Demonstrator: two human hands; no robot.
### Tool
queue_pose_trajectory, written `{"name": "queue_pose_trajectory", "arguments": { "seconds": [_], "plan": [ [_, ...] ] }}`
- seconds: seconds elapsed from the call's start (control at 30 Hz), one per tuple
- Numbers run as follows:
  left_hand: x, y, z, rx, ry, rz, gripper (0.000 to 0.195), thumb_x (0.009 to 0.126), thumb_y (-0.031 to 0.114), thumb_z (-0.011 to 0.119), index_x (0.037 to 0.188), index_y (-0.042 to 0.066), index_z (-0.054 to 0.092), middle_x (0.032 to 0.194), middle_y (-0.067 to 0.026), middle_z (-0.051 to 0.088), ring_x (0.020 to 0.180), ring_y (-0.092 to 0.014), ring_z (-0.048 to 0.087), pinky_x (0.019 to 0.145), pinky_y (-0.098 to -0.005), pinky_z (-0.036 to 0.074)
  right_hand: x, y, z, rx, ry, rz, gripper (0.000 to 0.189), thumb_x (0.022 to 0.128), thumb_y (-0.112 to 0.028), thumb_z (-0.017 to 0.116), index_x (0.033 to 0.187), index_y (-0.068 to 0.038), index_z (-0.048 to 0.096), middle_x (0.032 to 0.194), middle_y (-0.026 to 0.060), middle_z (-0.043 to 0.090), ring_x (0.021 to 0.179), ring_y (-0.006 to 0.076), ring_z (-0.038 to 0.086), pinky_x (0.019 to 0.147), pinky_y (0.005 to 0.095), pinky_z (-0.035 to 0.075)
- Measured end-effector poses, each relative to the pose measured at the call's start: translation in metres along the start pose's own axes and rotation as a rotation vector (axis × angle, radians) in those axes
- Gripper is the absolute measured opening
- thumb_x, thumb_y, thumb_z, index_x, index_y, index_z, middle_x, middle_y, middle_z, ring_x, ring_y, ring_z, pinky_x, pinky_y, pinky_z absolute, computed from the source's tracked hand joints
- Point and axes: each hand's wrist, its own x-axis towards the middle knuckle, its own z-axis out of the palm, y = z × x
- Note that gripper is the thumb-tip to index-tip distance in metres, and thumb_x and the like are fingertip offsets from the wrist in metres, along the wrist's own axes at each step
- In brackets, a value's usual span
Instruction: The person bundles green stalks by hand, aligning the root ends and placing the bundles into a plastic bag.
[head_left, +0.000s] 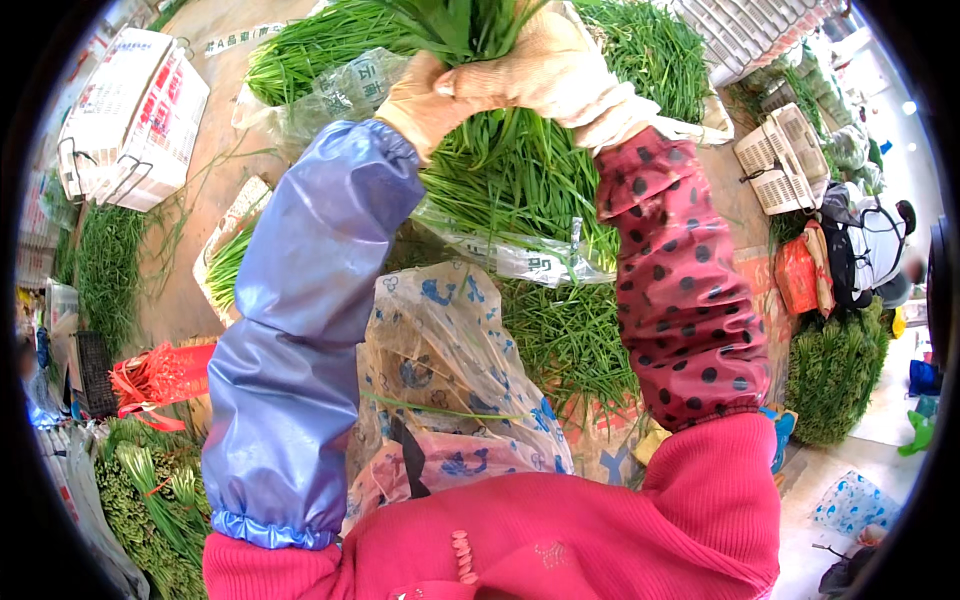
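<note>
Both hands, in pale work gloves, meet at the top of the head view around the base of a bunch of long flat green leaves (476, 30), probably garlic chives. My left hand (426, 101) wears a blue sleeve cover and closes on the bunch from the left. My right hand (529, 75), below a red dotted sleeve cover, wraps it from the right. The tips of the bunch run out of the picture. Under the hands lies a large pile of loose green leaves (517, 176) on printed clear plastic. A clear plastic apron with blue whales (450, 360) covers my lap.
White plastic crates (135, 112) stand at the left, others (784, 161) at the right. More greens lie upper left (322, 56) and upper right (652, 60). Red ties (154, 379) lie by my left arm. Bundled greens (836, 375) stand at right. People are partly visible at both edges.
</note>
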Motion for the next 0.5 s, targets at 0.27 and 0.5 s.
{"name": "queue_pose_trajectory", "arguments": {
  "seconds": [0.27,0.5],
  "plan": [
    [-0.008,0.069,-0.006,0.124,0.154,-0.494,0.112,0.064,0.043,0.086,0.144,-0.005,0.025,0.142,-0.0259,0.041,0.132,-0.032,0.042,0.111,-0.0372,0.034,0.013,-0.016,-0.005,0.316,0.348,0.09,0.016,0.081,-0.014,0.07,0.094,-0.005,0.069,0.079,0.0022,0.067,0.07,0.0114,0.06,0.066,0.0283,0.047],
    [-0.071,0.076,0.012,0.07,0.362,-0.317,0.042,0.079,0.009,0.075,0.118,0.005,0.059,0.112,-0.0126,0.067,0.095,-0.018,0.067,0.075,-0.0322,0.056,-0.012,0.024,-0.004,0.431,0.376,0.269,0.022,0.079,-0.014,0.074,0.096,-0.002,0.069,0.084,0.0044,0.07,0.075,0.0128,0.064,0.07,0.0288,0.051]
  ]
}}
